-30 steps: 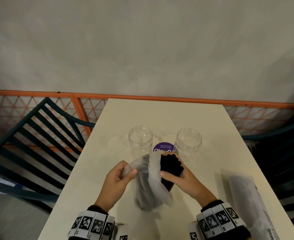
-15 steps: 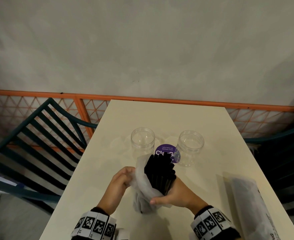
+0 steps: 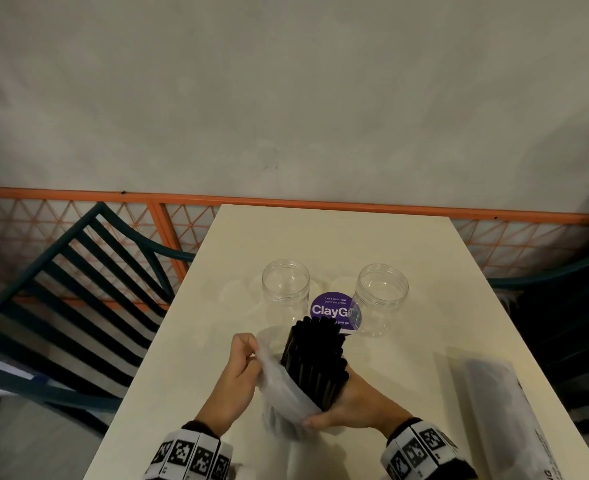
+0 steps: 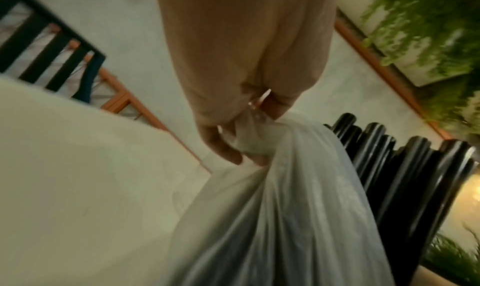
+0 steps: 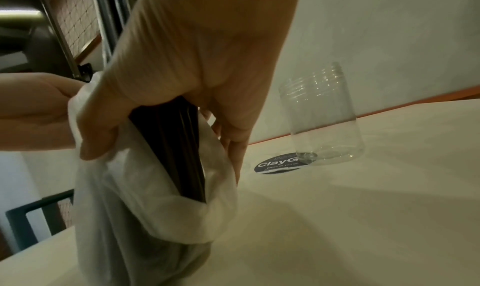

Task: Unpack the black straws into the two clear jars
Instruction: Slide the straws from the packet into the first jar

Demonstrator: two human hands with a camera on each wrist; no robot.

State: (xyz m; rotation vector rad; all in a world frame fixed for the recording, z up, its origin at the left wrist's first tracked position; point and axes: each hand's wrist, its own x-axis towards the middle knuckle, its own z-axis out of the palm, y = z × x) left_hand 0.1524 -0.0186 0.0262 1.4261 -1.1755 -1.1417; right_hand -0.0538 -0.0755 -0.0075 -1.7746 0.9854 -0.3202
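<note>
A person works a bundle of black straws (image 3: 315, 362) out of a white plastic bag (image 3: 284, 393) at a cream worktop (image 3: 424, 341). The left hand (image 3: 241, 367) pinches the bag's bunched rim and draws it aside; the right hand (image 3: 346, 407) curls around the bundle and the bag's lower folds. Two clear jars (image 3: 286, 287) (image 3: 381, 297) stand empty beyond, flanking a purple sticker (image 3: 331, 310). Next, probably, the bundle must clear the bag and be split between the jars.

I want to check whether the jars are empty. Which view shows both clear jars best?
The head view: both clear jars, left and right, show open and empty. The right wrist view shows one from the side; the left wrist view shows none.
</note>
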